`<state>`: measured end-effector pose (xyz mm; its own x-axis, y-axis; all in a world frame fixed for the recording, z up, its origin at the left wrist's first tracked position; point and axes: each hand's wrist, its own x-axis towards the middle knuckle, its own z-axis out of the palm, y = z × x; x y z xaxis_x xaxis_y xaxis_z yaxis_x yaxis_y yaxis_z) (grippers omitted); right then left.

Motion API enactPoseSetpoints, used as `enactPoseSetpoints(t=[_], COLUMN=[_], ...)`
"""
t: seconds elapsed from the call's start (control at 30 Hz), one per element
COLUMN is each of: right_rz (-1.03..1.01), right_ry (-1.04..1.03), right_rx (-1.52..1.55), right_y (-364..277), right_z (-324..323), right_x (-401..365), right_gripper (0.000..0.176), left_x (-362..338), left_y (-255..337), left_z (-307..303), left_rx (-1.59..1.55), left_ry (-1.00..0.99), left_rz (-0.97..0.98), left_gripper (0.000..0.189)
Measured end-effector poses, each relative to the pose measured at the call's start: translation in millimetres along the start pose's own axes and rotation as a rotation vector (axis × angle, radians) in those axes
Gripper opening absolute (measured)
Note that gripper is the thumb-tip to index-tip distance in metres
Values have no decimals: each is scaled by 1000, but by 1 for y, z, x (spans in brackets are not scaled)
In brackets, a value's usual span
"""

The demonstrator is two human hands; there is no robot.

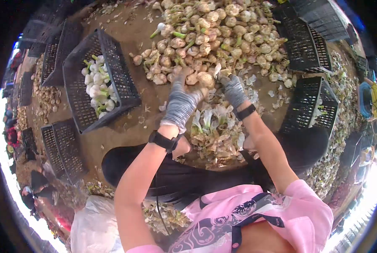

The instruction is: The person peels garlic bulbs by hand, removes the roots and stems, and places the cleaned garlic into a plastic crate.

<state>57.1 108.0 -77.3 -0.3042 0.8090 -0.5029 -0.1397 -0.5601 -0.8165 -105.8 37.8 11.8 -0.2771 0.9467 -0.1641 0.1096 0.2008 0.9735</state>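
My left hand (182,99), in a grey-striped glove with bare fingertips, is at the near edge of a heap of garlic bulbs (216,31). Its thumb and fingers close around a large tan garlic bulb (205,79). Just to the right, my right hand (234,90), gloved the same way, has its fingers curled close to that bulb. A pale sliver (217,70) shows by its fingertips; what the right hand grips is too small to make out. Below both hands lies a mound of papery garlic skins and cut stalks (216,137).
Left of the heap, a tilted black plastic crate (76,95) contains white, cleaned garlic bulbs (97,84). More black crates stand at the right (300,40) and lower left (64,149). My crossed legs (133,166) border the skins. A white sack (95,225) lies at lower left.
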Motion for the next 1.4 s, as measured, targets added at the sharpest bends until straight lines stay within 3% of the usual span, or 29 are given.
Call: enactPoseSetpoints(t=[0.03, 0.07, 0.13, 0.27, 0.3, 0.33, 0.4, 0.47, 0.5, 0.53, 0.6, 0.63, 0.67, 0.7, 0.73, 0.8, 0.83, 0.87, 0.93, 0.97, 1.0, 1.03, 1.07, 1.13, 1.2, 1.27, 1.3, 1.33, 1.4], right_rz=[-97, -110, -178, -265, -542, -807, -712, -332, -442, -442, -542, -580, -576, -505, -434, -401, -436, -471, -458, -630, -799, -778, -777, -765, -848, -543, -611, -610, -453], right_ry=[-35, 6, -147, -64, -10, 52, 27, -66, -84, -85, -33, -159, -163, -182, -198, -143, -40, 65, 66, 35, 2, -24, -24, -19, -22, -32, 72, 75, -68], right_rx=[16, 232, 121, 23, -378, -787, -698, -291, -487, -485, -847, -873, -874, -669, -464, -386, -353, -320, -310, -409, -509, -781, -783, -770, -868, -198, -308, -308, -37], right_y=[-7, -8, -29, -55, -56, -59, -65, -73, -83, -78, -65, -84, -79, -70, -66, -65, -64, -62, -61, -63, -66, -79, -76, -67, -67, -61, -38, -41, -44], right_z=[-1, 2, 2, 3, -2, -3, 1, 14, 19, 17, 11, 21, 21, 21, 22, 27, 27, 26, 17, 18, 18, 20, 19, 20, 23, 29, 13, 6, -4], right_x=[-10, -12, -35, -64, -70, -76, -83, -92, -103, -104, -104, -118, -121, -122, -124, -127, -127, -126, -114, -112, -114, -126, -125, -120, -122, -128, -112, -106, -96], right_gripper=[13, 16, 24, 29, 30, 31, 30, 29, 29, 29, 29, 31, 31, 30, 30, 29, 27, 25, 25, 27, 29, 32, 32, 34, 34, 34, 31, 31, 28], left_x=[1, 1, 3, -5, -4, -5, -8, -8, -5, -2, 5, 6, 7, 15, 13, 10, -4, -19, -16, -18, -22, -24, -25, -26, -26, -25, -24, -21, -17], left_y=[-2, -5, -5, 19, 14, 19, 27, 26, 21, 24, 31, 32, 31, 16, 10, -1, 7, 48, 43, 41, 40, 42, 44, 50, 48, 47, 36, 37, 41], left_z=[8, 12, 16, 17, 15, 15, 14, 13, 14, 14, 11, 7, 4, 5, 5, 6, 7, 14, 17, 21, 27, 30, 30, 28, 25, 23, 22, 19, 10], left_rx=[281, 281, -121, -298, -486, -482, -865, -858, -841, -824, -672, -529, -382, -380, -381, 87, 399, -2, 216, 215, 102, -10, -11, -185, -111, 32, 61, 61, -36], left_ry=[11, 6, -249, -285, -346, -355, -397, -402, -323, -242, -278, -297, -315, -241, -238, -73, 148, 39, 104, 99, -21, -139, -139, -188, -157, -101, -43, -46, -198], left_rz=[88, 104, -18, 125, 48, 51, -215, -282, -289, -297, -291, -443, -593, -654, -655, -40, 259, 287, 698, 698, 567, 432, 431, 139, 135, 126, 260, 260, 207], left_gripper=[57, 57, 58, 53, 50, 50, 50, 48, 47, 48, 50, 58, 67, 47, 47, 45, 41, 31, 22, 22, 21, 24, 24, 31, 29, 27, 23, 23, 23])
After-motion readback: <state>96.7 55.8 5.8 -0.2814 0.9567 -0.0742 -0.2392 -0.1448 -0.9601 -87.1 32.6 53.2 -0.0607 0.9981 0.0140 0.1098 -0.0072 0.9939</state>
